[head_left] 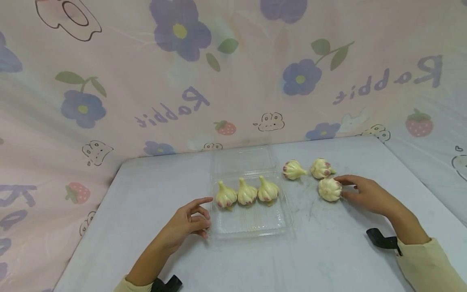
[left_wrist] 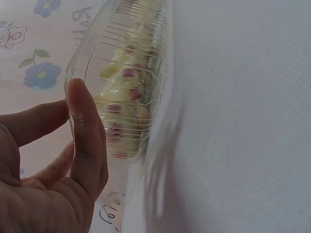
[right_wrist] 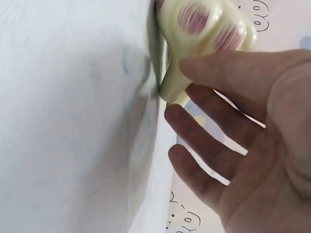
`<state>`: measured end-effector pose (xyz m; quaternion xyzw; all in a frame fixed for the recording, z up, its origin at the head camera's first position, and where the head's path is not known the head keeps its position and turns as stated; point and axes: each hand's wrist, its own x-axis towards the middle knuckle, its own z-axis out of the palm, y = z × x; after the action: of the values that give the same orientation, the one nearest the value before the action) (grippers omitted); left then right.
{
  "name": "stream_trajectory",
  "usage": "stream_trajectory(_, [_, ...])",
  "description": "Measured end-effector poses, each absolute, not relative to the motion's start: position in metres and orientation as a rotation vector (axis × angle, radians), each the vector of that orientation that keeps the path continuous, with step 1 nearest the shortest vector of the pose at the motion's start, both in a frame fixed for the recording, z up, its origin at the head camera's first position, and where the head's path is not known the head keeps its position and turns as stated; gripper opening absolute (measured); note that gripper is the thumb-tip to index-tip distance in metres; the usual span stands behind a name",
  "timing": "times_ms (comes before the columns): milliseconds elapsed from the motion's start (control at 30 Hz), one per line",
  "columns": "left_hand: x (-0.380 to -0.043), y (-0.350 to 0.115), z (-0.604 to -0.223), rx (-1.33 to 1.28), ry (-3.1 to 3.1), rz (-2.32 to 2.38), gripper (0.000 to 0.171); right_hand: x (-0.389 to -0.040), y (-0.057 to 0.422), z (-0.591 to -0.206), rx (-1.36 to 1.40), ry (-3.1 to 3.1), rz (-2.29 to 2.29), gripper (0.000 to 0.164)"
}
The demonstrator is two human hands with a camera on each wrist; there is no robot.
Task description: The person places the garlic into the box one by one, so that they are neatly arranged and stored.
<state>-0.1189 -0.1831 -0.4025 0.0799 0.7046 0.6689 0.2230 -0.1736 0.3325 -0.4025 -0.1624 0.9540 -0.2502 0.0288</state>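
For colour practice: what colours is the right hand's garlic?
The garlic is cream with purple patches, clearest in the right wrist view.

white table [head_left: 164, 178] | open clear container [head_left: 251, 223] | three garlic bulbs [head_left: 321, 168] beside it

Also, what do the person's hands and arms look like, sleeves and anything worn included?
Both the left hand and right hand are bare, with no gloves or rings visible. Each forearm ends in a plain pale beige sleeve: left sleeve, right sleeve. A black fitting shows beside each cuff: left fitting, right fitting.
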Motion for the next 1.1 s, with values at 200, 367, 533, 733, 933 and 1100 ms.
stream_trajectory(200, [-0.119,-0.183,-0.401,0.213,1.946,1.846,0.070,-0.174,0.331,-0.407,-0.523,2.931,-0.711,0.043])
stream_trajectory(367, [-0.118,-0.183,-0.401,0.208,1.954,1.842,0.070,-0.173,0.328,-0.405,-0.520,2.956,-0.701,0.038])
stream_trajectory(533, [-0.118,-0.183,-0.402,0.203,1.947,1.841,0.070,-0.172,0.327,-0.403,-0.514,2.960,-0.698,0.036])
stream_trajectory(733, [-0.118,-0.183,-0.402,0.208,1.949,1.842,0.070,-0.170,0.327,-0.398,-0.548,3.038,-0.679,0.027])
stream_trajectory(933, [-0.118,-0.183,-0.402,0.214,1.958,1.839,0.070,-0.169,0.326,-0.395,-0.587,3.094,-0.655,0.022])
stream_trajectory(1100, [-0.118,-0.183,-0.402,0.212,1.953,1.839,0.069,-0.168,0.323,-0.391,-0.594,3.101,-0.664,0.021])
